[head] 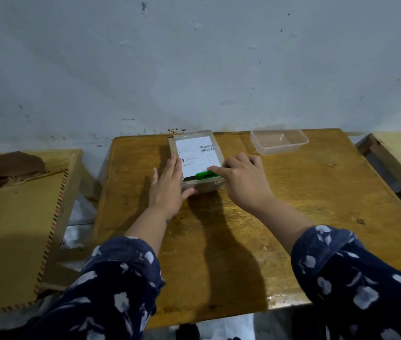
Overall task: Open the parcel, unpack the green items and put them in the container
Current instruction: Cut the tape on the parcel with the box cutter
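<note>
The parcel [198, 163], a flat brown box wrapped in clear tape with a white label [198, 157] on top, lies at the far middle of the wooden worktop [292, 204], close to the wall [194, 57]. The label's print is too small to read; only its barcodes stand out.

The left hand [168, 185] lies flat against the parcel's left side, fingers [173, 165] stretched out and close together, thumb hooked round the near corner, steadying the box rather than gripping it.

The right hand [242, 179] is curled closed on a green cutter [206, 174], which lies across the near end of the label. Most of the handle is hidden under the fingers [219, 171]; a dark strip shows at the tool's left end, but whether it is a blade cannot be told.

A clear plastic container [279, 141] sits near the parcel's far right corner, not touching it. The parcel looks sealed, so nothing inside it shows.

A second wooden surface [18, 217] at left is cut off by the frame.
</note>
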`<act>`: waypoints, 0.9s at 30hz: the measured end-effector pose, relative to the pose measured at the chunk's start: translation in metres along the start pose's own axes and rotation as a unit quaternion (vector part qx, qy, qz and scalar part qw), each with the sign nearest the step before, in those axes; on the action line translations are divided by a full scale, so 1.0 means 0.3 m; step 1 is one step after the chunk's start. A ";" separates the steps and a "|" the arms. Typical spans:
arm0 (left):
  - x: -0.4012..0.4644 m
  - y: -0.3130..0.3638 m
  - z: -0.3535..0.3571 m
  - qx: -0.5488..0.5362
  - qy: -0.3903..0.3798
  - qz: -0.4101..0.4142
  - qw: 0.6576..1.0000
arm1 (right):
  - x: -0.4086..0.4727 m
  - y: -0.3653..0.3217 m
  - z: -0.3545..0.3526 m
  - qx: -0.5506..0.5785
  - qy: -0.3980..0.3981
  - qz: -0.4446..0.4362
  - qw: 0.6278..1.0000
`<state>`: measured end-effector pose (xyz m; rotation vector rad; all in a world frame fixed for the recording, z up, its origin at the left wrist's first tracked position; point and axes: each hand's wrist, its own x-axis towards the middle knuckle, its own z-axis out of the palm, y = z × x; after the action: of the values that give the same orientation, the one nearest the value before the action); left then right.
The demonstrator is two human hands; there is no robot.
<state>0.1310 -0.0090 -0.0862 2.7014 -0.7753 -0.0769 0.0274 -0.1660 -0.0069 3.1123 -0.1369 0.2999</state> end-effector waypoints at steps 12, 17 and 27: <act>0.000 -0.012 -0.015 0.029 -0.014 0.010 0.999 | 0.010 -0.010 -0.023 -0.021 -0.033 -0.048 0.998; 0.006 -0.028 -0.030 0.048 -0.018 0.026 0.998 | 0.023 -0.003 -0.031 -0.041 -0.047 -0.064 0.996; 0.004 -0.019 -0.041 0.047 -0.031 0.031 0.998 | 0.073 -0.028 -0.066 -0.101 -0.059 -0.096 0.988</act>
<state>0.1367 -0.0013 -0.0765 2.7730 -0.9022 -0.1124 0.0457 -0.1591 0.0166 2.9109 0.1247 0.0901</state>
